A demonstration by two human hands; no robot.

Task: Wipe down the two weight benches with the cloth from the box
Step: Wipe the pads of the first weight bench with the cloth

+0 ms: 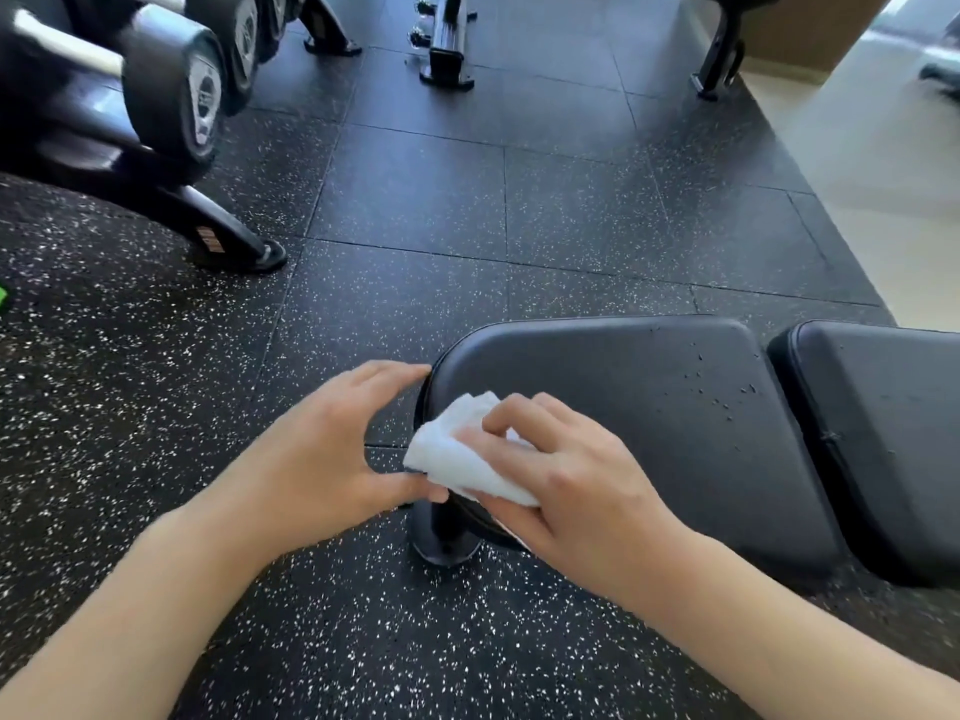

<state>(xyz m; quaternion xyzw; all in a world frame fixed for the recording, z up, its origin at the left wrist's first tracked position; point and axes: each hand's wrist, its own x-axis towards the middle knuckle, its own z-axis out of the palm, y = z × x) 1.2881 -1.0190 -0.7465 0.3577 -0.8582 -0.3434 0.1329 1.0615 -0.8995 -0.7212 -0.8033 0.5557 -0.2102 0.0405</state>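
Note:
A black padded weight bench (649,397) stretches from the lower middle to the right edge, its seat pad and back pad (893,439) split by a gap. Small specks dot the seat pad. A folded white cloth (457,459) lies over the pad's near left end. My right hand (561,475) rests on the cloth with fingers curled over it, pressing it to the pad. My left hand (332,449) holds the left rim of the pad, thumb touching the cloth's lower edge. The bench's foot (447,537) shows below the cloth.
A dumbbell rack (156,122) with black dumbbells stands at the upper left, its leg reaching onto the speckled rubber floor (415,226). Frames of other equipment (447,49) stand at the top. Pale tiled floor (883,174) lies to the right.

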